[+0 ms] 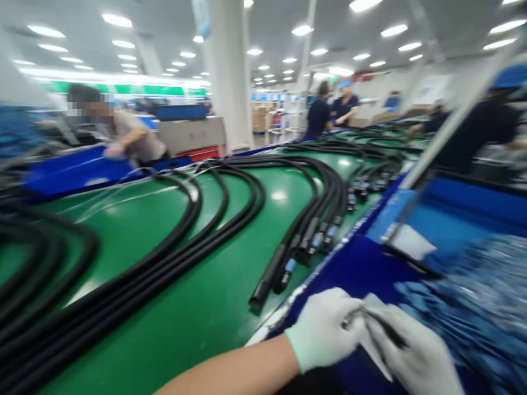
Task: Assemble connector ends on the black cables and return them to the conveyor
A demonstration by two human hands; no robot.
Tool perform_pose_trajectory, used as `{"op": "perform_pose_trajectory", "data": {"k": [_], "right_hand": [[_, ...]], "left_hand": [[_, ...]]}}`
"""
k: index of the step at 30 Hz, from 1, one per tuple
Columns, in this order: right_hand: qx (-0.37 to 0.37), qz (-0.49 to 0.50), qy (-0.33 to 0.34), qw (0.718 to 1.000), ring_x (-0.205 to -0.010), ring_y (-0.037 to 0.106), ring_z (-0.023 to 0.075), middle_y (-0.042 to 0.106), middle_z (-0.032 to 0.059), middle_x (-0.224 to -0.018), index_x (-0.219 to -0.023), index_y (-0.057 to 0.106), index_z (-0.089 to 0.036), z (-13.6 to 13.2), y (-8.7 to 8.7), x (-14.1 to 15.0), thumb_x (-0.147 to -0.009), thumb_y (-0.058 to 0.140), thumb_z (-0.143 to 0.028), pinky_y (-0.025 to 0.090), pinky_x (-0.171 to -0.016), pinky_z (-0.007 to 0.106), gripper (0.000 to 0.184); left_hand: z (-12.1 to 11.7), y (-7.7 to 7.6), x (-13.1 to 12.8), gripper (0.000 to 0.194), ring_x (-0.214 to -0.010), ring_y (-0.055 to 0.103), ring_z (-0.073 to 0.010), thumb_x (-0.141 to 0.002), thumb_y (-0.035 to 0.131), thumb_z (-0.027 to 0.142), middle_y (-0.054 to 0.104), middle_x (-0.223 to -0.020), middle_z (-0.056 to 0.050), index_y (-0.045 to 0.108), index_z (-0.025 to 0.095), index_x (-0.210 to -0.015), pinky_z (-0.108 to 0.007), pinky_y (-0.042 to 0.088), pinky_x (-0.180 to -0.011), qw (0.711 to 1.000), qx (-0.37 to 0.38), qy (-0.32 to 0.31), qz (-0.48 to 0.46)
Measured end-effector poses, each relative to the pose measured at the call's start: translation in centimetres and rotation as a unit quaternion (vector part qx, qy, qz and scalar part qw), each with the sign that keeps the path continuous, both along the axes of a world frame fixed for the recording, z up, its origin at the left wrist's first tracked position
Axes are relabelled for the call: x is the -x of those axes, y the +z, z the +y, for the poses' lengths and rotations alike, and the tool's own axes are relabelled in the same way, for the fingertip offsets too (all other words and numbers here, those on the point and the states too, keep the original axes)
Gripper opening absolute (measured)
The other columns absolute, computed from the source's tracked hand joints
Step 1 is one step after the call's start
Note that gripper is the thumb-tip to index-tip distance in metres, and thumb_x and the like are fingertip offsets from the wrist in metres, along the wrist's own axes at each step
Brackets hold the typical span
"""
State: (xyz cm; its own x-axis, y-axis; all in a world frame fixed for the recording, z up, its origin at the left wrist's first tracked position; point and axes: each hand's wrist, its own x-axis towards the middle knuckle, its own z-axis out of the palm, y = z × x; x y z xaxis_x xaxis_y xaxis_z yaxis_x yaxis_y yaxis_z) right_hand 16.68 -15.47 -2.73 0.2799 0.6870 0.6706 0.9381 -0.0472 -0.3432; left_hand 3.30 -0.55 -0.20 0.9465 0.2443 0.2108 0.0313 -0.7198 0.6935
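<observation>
My left hand [329, 327], in a white glove, reaches in from the bottom with its fingers closed in a pinch. Beside it, my right hand [418, 351], also white-gloved, is closed around a dark slender piece [389, 328] that runs toward the left fingertips. A thin white flat piece [375, 351] hangs below the fingers. Both hands meet over the blue ledge [349, 274] at the belt's right edge. Blur hides exactly what the left fingertips pinch. Closest to the hands on the belt lies a thick black hose end [261, 291].
Black hoses [164, 258] curve along the green conveyor [222, 312]; several ends have light-blue labels [290, 267]. A blue bin [465, 203] and clear-blue plastic bags [489, 291] stand right, near a slanted pale post [457, 120]. A person [135, 134] works across the belt; others stand farther back.
</observation>
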Motion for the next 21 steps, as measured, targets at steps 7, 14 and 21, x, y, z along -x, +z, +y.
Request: {"op": "perform_pose_trajectory", "data": {"k": [7,14,21], "right_hand": [[0.022,0.063,0.002,0.998,-0.074,0.066,0.0163,0.069,0.0038,-0.084,-0.100,0.070,-0.023,-0.2,1.7,0.4,-0.100,0.059,-0.017,0.052,-0.067,0.028,0.013],[0.048,0.084,-0.018,0.995,-0.072,0.057,0.0157,0.061,0.0025,-0.078,-0.084,0.063,-0.020,-0.2,2.1,0.4,-0.100,0.054,-0.019,0.038,-0.065,0.029,0.018],[0.042,0.112,-0.005,0.993,-0.071,0.055,0.0150,0.061,0.0015,-0.077,-0.081,0.059,-0.019,0.0,2.6,0.5,-0.096,0.053,-0.014,0.033,-0.064,0.029,0.017]], "left_hand": [[0.5,-0.4,-0.9,0.024,-0.096,0.065,-0.0182,-0.099,0.052,0.017,0.069,-0.102,-0.005,0.074,0.021,-0.107,-0.030,0.052,-0.090,0.997,0.058,-0.004,-0.050],[0.4,-0.4,-1.2,0.026,-0.103,0.067,-0.0186,-0.102,0.052,0.024,0.070,-0.109,-0.005,0.072,0.023,-0.118,-0.030,0.053,-0.098,0.995,0.092,0.000,-0.031],[1.0,-1.1,-1.5,0.029,-0.111,0.068,-0.0195,-0.101,0.052,0.026,0.071,-0.115,-0.005,0.071,0.024,-0.123,-0.030,0.054,-0.102,0.995,0.094,0.007,-0.013]]}}
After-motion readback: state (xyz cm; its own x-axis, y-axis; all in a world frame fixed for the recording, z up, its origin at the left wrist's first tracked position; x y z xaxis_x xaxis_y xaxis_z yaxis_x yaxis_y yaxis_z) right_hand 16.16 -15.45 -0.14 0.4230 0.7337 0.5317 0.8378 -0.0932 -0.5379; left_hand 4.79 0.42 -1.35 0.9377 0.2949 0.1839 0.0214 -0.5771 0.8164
